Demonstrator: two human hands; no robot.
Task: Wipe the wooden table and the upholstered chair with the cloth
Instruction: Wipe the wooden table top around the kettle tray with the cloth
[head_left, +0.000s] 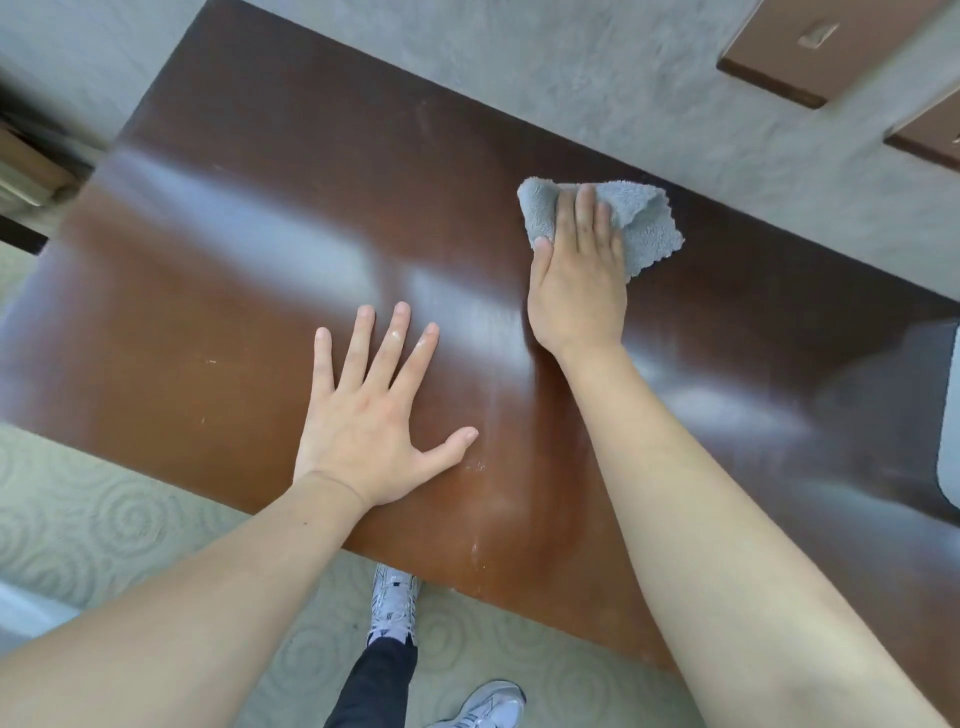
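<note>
A glossy dark brown wooden table (249, 270) fills most of the view, with pale scuffs and specks near its front edge. My right hand (576, 280) presses a crumpled grey cloth (647, 223) flat against the tabletop near the far edge, fingers lying over the cloth. My left hand (374, 410) rests palm down on the table with fingers spread wide and nothing in it. A pale grey rounded shape (948, 410) shows at the right edge, perhaps part of the chair; I cannot tell.
A grey textured wall (597, 78) rises behind the table's far edge, with brown panels (789, 47) mounted at the upper right. Patterned pale carpet (104, 519) lies below the front edge. My leg and white sneakers (395, 603) stand beside the table.
</note>
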